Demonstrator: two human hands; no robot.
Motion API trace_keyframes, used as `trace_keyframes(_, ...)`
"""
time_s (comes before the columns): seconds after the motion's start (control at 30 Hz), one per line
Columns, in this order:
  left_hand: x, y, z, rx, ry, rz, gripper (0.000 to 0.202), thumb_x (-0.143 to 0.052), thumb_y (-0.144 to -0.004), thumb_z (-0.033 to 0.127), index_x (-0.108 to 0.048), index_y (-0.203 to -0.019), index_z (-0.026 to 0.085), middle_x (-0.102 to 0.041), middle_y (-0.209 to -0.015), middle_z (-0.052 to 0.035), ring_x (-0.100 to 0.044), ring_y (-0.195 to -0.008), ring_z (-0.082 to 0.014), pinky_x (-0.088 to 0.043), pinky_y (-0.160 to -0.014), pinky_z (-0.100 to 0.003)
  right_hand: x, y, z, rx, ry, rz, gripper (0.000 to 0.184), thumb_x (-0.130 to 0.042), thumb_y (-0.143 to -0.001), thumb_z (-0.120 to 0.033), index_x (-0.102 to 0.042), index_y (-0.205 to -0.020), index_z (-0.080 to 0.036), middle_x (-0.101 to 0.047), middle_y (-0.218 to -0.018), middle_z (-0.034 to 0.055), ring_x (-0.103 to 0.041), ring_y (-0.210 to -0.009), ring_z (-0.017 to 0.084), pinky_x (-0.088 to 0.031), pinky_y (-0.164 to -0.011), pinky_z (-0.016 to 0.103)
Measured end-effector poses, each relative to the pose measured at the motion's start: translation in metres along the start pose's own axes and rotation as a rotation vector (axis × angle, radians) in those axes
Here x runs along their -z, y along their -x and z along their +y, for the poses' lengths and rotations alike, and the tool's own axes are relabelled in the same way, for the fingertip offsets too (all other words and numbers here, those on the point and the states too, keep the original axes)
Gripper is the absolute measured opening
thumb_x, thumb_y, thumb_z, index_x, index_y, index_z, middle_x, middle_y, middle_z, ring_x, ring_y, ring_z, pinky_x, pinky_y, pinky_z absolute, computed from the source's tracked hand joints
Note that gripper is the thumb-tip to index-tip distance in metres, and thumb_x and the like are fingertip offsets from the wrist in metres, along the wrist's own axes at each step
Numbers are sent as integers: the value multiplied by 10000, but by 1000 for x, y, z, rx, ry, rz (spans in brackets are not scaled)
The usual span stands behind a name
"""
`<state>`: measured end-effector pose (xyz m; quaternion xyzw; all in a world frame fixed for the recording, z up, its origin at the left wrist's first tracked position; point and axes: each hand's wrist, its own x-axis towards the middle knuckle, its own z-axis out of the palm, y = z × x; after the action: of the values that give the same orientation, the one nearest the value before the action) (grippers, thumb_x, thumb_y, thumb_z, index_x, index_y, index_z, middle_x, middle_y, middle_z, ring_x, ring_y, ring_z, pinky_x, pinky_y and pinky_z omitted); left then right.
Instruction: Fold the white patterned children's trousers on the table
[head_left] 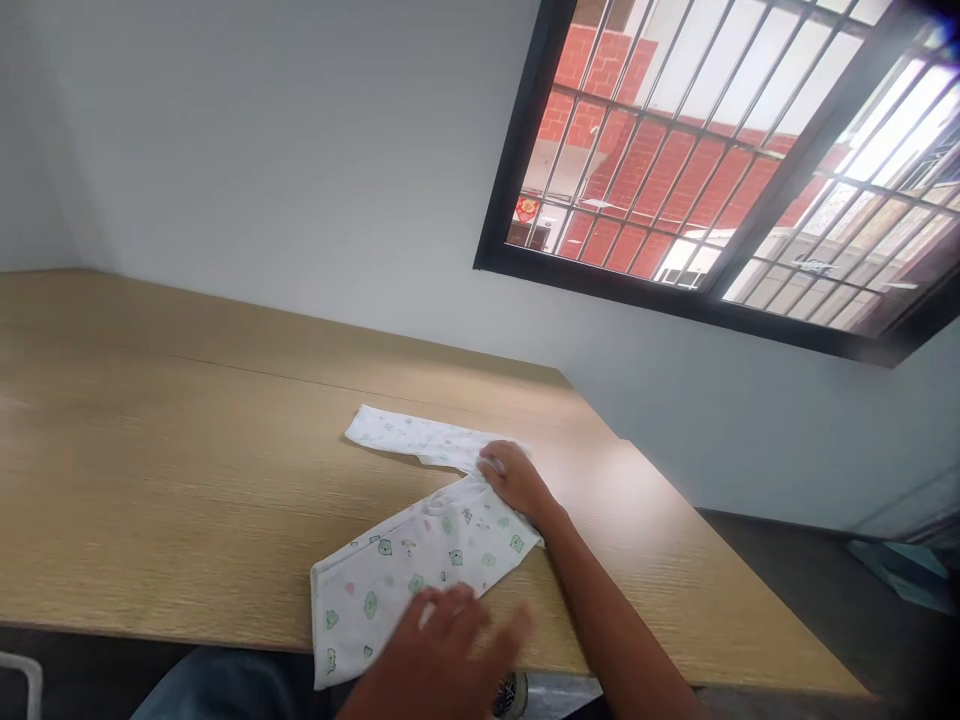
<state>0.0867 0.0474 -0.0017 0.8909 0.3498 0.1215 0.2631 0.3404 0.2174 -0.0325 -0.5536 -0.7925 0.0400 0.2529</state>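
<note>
– While lying on the tabletop point(187, 480), looks like what?

– Like a white printed garment point(427, 540). Patterned with green animal faces, green blobs, small pinkish spots and tiny dark-outlined figures. Bent into a wide V: narrow strip to the far left, broader panel slanting to the near left.

– Flat or crumpled?

– Mostly flat. Wrinkled a little near the bend. Finished in plain white at the broad panel's left end. Hanging past the near tabletop edge at the lower corner. Showing fainter prints on the far strip.

– And at the grip?

– On the right hand point(517, 480): closed on fabric at the bend, with fingers curled. On the left hand point(431, 650): empty, with fingers spread, blurred, in front of the broad panel's near side. Cannot tell whether touching.

– Set near what?

– Near a pale wall point(262, 180) and a dark-framed, barred window point(712, 190), both beyond the tabletop.
</note>
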Motion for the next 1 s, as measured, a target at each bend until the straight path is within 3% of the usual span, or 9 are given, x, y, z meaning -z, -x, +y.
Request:
trace_keyframes(0.1,21,-3,-16,179,-24,-84,798,-564,-842,182,-258,-1578,236,-414,-1536,-131,-367,-1416,-360,-300,-1169,-580,1,1,-1,-5,33,1,260,-496,-957,-341,-640,-1104,-182,-663,-1176,105,-561,-1145,241,-448,-994,387)
trace_keyframes(0.17,30,1,-34,248,-5,-54,772,-527,-871,239,-233,-1584,229,-346,-1580,-89,-330,-1446,-324,-271,-1199,-539,1,0,-1,-9,54,-8,276,-497,-958,-348,-638,-1133,-187,-661,-1196,110,-558,-1160,248,-442,-1009,403)
trace_keyframes(0.27,36,6,-65,293,6,52,713,-503,-903,346,-280,-1571,233,-319,-1592,-41,-313,-1460,-285,-259,-1217,-490,1,-1,-2,-20,64,-23,281,-503,-950,-345,-645,-1142,-196,-658,-1219,112,-551,-1190,258,-433,-1027,422)
trace_keyframes(0.37,39,5,-91,305,-26,105,694,-506,-897,420,-361,-1538,198,-331,-1585,-48,-307,-1464,-281,-258,-1219,-471,-1,-1,-3,-28,62,-16,270,-517,-939,-320,-653,-1132,-188,-656,-1230,116,-546,-1201,260,-428,-1039,424)
trace_keyframes(0.57,49,1,-112,354,-27,71,735,-574,-861,462,-398,-1521,194,-263,-1610,-59,-239,-1487,-299,-237,-1224,-469,-5,0,-6,-56,36,18,258,-567,-911,-311,-661,-1107,-172,-673,-1198,112,-571,-1158,253,-436,-1021,403)
trace_keyframes(0.77,39,31,-121,336,-120,51,715,-565,-906,583,-352,-1537,323,-172,-1628,13,-187,-1499,-303,-230,-1222,-481,-2,-2,-18,-113,139,-59,283,-560,-923,-313,-655,-1141,-159,-666,-1233,112,-569,-1171,265,-408,-1032,399)
trace_keyframes(0.87,27,51,-131,238,-220,102,802,-608,-876,640,-267,-1556,385,-150,-1631,23,-199,-1493,-328,-253,-1211,-505,3,-1,-26,-85,188,-121,301,-518,-960,-336,-651,-1161,-156,-650,-1255,122,-557,-1190,266,-412,-1012,377)
trace_keyframes(0.93,20,60,-138,142,-302,142,909,-693,-844,556,-179,-1575,389,-150,-1633,12,-211,-1489,-334,-262,-1208,-510,5,-1,-29,-73,207,-148,298,-504,-971,-344,-656,-1149,-161,-649,-1254,126,-565,-1180,265,-420,-990,363)
trace_keyframes(1.0,14,65,-145,69,-388,190,1016,-749,-802,363,-104,-1587,375,-151,-1636,4,-225,-1487,-324,-272,-1208,-498,6,-1,-30,-64,213,-162,297,-509,-969,-343,-657,-1154,-165,-650,-1254,124,-569,-1179,264,-422,-982,354)
